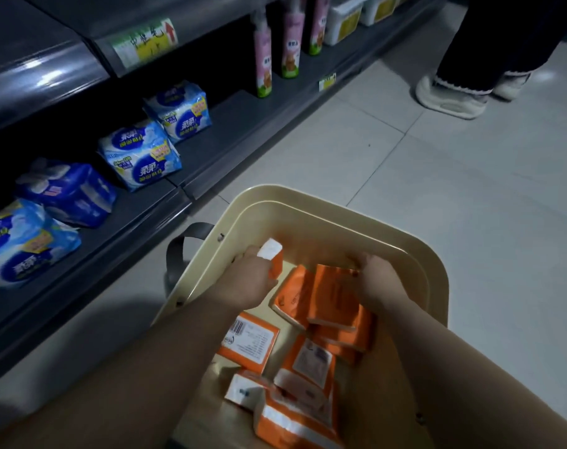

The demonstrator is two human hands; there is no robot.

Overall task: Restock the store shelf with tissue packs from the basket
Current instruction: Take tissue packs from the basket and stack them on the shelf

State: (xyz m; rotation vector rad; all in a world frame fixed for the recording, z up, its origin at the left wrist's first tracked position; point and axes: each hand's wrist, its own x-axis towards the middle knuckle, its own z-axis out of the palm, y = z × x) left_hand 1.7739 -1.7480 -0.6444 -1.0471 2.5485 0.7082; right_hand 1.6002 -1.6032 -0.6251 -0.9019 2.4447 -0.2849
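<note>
Orange tissue packs (253, 346) sit loose in the cream basket (356, 218) on the floor (437, 176). Left grip (248, 280) is pinching a white-ended pack (272, 262) near the basket's left wall. Right grip (377, 281) is curled over the top edge of a tilted pack (334, 296). The bottom shelf (230, 147) just beside the basket holds blue packs (139, 153).

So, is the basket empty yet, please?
Not empty: several packs lie in the basket; left hand and right hand each grip one.
</note>
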